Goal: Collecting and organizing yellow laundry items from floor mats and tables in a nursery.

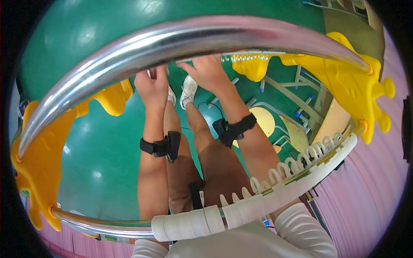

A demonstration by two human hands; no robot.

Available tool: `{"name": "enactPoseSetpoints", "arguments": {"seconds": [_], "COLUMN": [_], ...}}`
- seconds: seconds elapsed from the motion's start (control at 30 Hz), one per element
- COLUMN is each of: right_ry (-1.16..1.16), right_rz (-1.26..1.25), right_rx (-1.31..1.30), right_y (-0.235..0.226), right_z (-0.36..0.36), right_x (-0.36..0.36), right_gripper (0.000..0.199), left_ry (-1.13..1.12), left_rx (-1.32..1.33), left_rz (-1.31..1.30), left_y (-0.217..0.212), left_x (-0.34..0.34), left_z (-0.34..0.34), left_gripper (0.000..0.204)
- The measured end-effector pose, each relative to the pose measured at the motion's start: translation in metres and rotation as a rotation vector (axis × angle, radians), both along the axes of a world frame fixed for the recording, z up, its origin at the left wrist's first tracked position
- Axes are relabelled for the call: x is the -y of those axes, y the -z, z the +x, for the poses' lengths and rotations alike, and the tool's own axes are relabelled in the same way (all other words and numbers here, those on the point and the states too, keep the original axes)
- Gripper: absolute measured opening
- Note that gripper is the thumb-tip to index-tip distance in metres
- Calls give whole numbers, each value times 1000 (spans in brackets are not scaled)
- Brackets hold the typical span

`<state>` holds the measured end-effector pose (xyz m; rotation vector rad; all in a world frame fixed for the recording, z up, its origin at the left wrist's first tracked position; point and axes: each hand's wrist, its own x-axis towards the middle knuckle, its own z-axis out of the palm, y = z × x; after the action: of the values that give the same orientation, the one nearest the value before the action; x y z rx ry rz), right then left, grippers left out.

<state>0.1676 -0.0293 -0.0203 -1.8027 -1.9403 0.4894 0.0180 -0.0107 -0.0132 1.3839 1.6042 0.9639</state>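
Observation:
Below the rack's thick far metal bar (206,36), both my arms reach forward, and the bar hides most of the fingertips. My left hand (150,90) has its fingers curled together around something small that I cannot make out. My right hand (208,75) closes over a white hook strip (254,56), with its thumb pointing left along the strip's edge. Several small white hooks show to the right of that hand. Nearer me, a white ring-shaped hook strip (288,189) covers much of the near metal bar (107,228).
Yellow plastic end pieces with rounded knobs (43,159) (365,86) join the bars on both sides. Beyond the right arm stand a yellow stool seat (262,121), a chair and grey table legs (292,96) on the green floor (99,172). Pink cloth (370,202) hangs around the near side.

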Motion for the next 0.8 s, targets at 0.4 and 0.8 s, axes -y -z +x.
{"name": "enactPoseSetpoints", "arguments": {"seconds": [0.4, 0.8], "right_ry": [-61, 33], "right_rz": [-224, -69], "right_rx": [-87, -88], "right_y": [-4, 0], "right_z": [6, -5], "right_x": [-1, -4], "right_gripper": [37, 25], "left_ry": [209, 319], "left_rx": [-371, -435], "left_rz": [320, 412], "left_y": [10, 19], "left_x": [2, -7], "left_z": [-15, -26], "left_gripper": [12, 14]}}
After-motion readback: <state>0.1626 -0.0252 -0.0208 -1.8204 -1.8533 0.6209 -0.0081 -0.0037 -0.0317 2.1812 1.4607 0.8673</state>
